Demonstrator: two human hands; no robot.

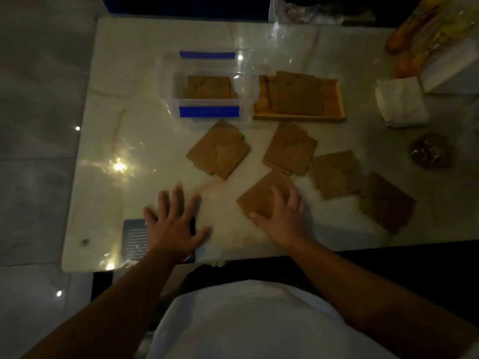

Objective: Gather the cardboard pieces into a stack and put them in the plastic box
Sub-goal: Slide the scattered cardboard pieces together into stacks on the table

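Cardboard lies in several places on your pale, glossy worktop [145, 141]. Your right hand [283, 216] rests flat, fingers spread, on the nearest piece [261, 196], which sits tilted like a diamond close to the front edge; the grip is released, pressing down rather than closed around anything. Your left hand [173, 224] is also spread open and holds nothing, palm down over a dark device [134, 238] at the front edge.

Beyond the right hand, a small stack [290, 149] lies askew, its near corner just touching the piece under your palm. To its left, apart from it, another stack [219, 150] sits in front of the box [208, 111]. To the right, two more pieces overlap: one [337, 174] partly under shadow, the other [386, 200] near the worktop's front right.

That clear plastic box, with blue tape strips on its near and far rims, already holds some cardboard [208, 86]. Just beside it on the right, a wooden tray [334, 99] carries another stack [298, 93]. White napkins [400, 102] sit further right.
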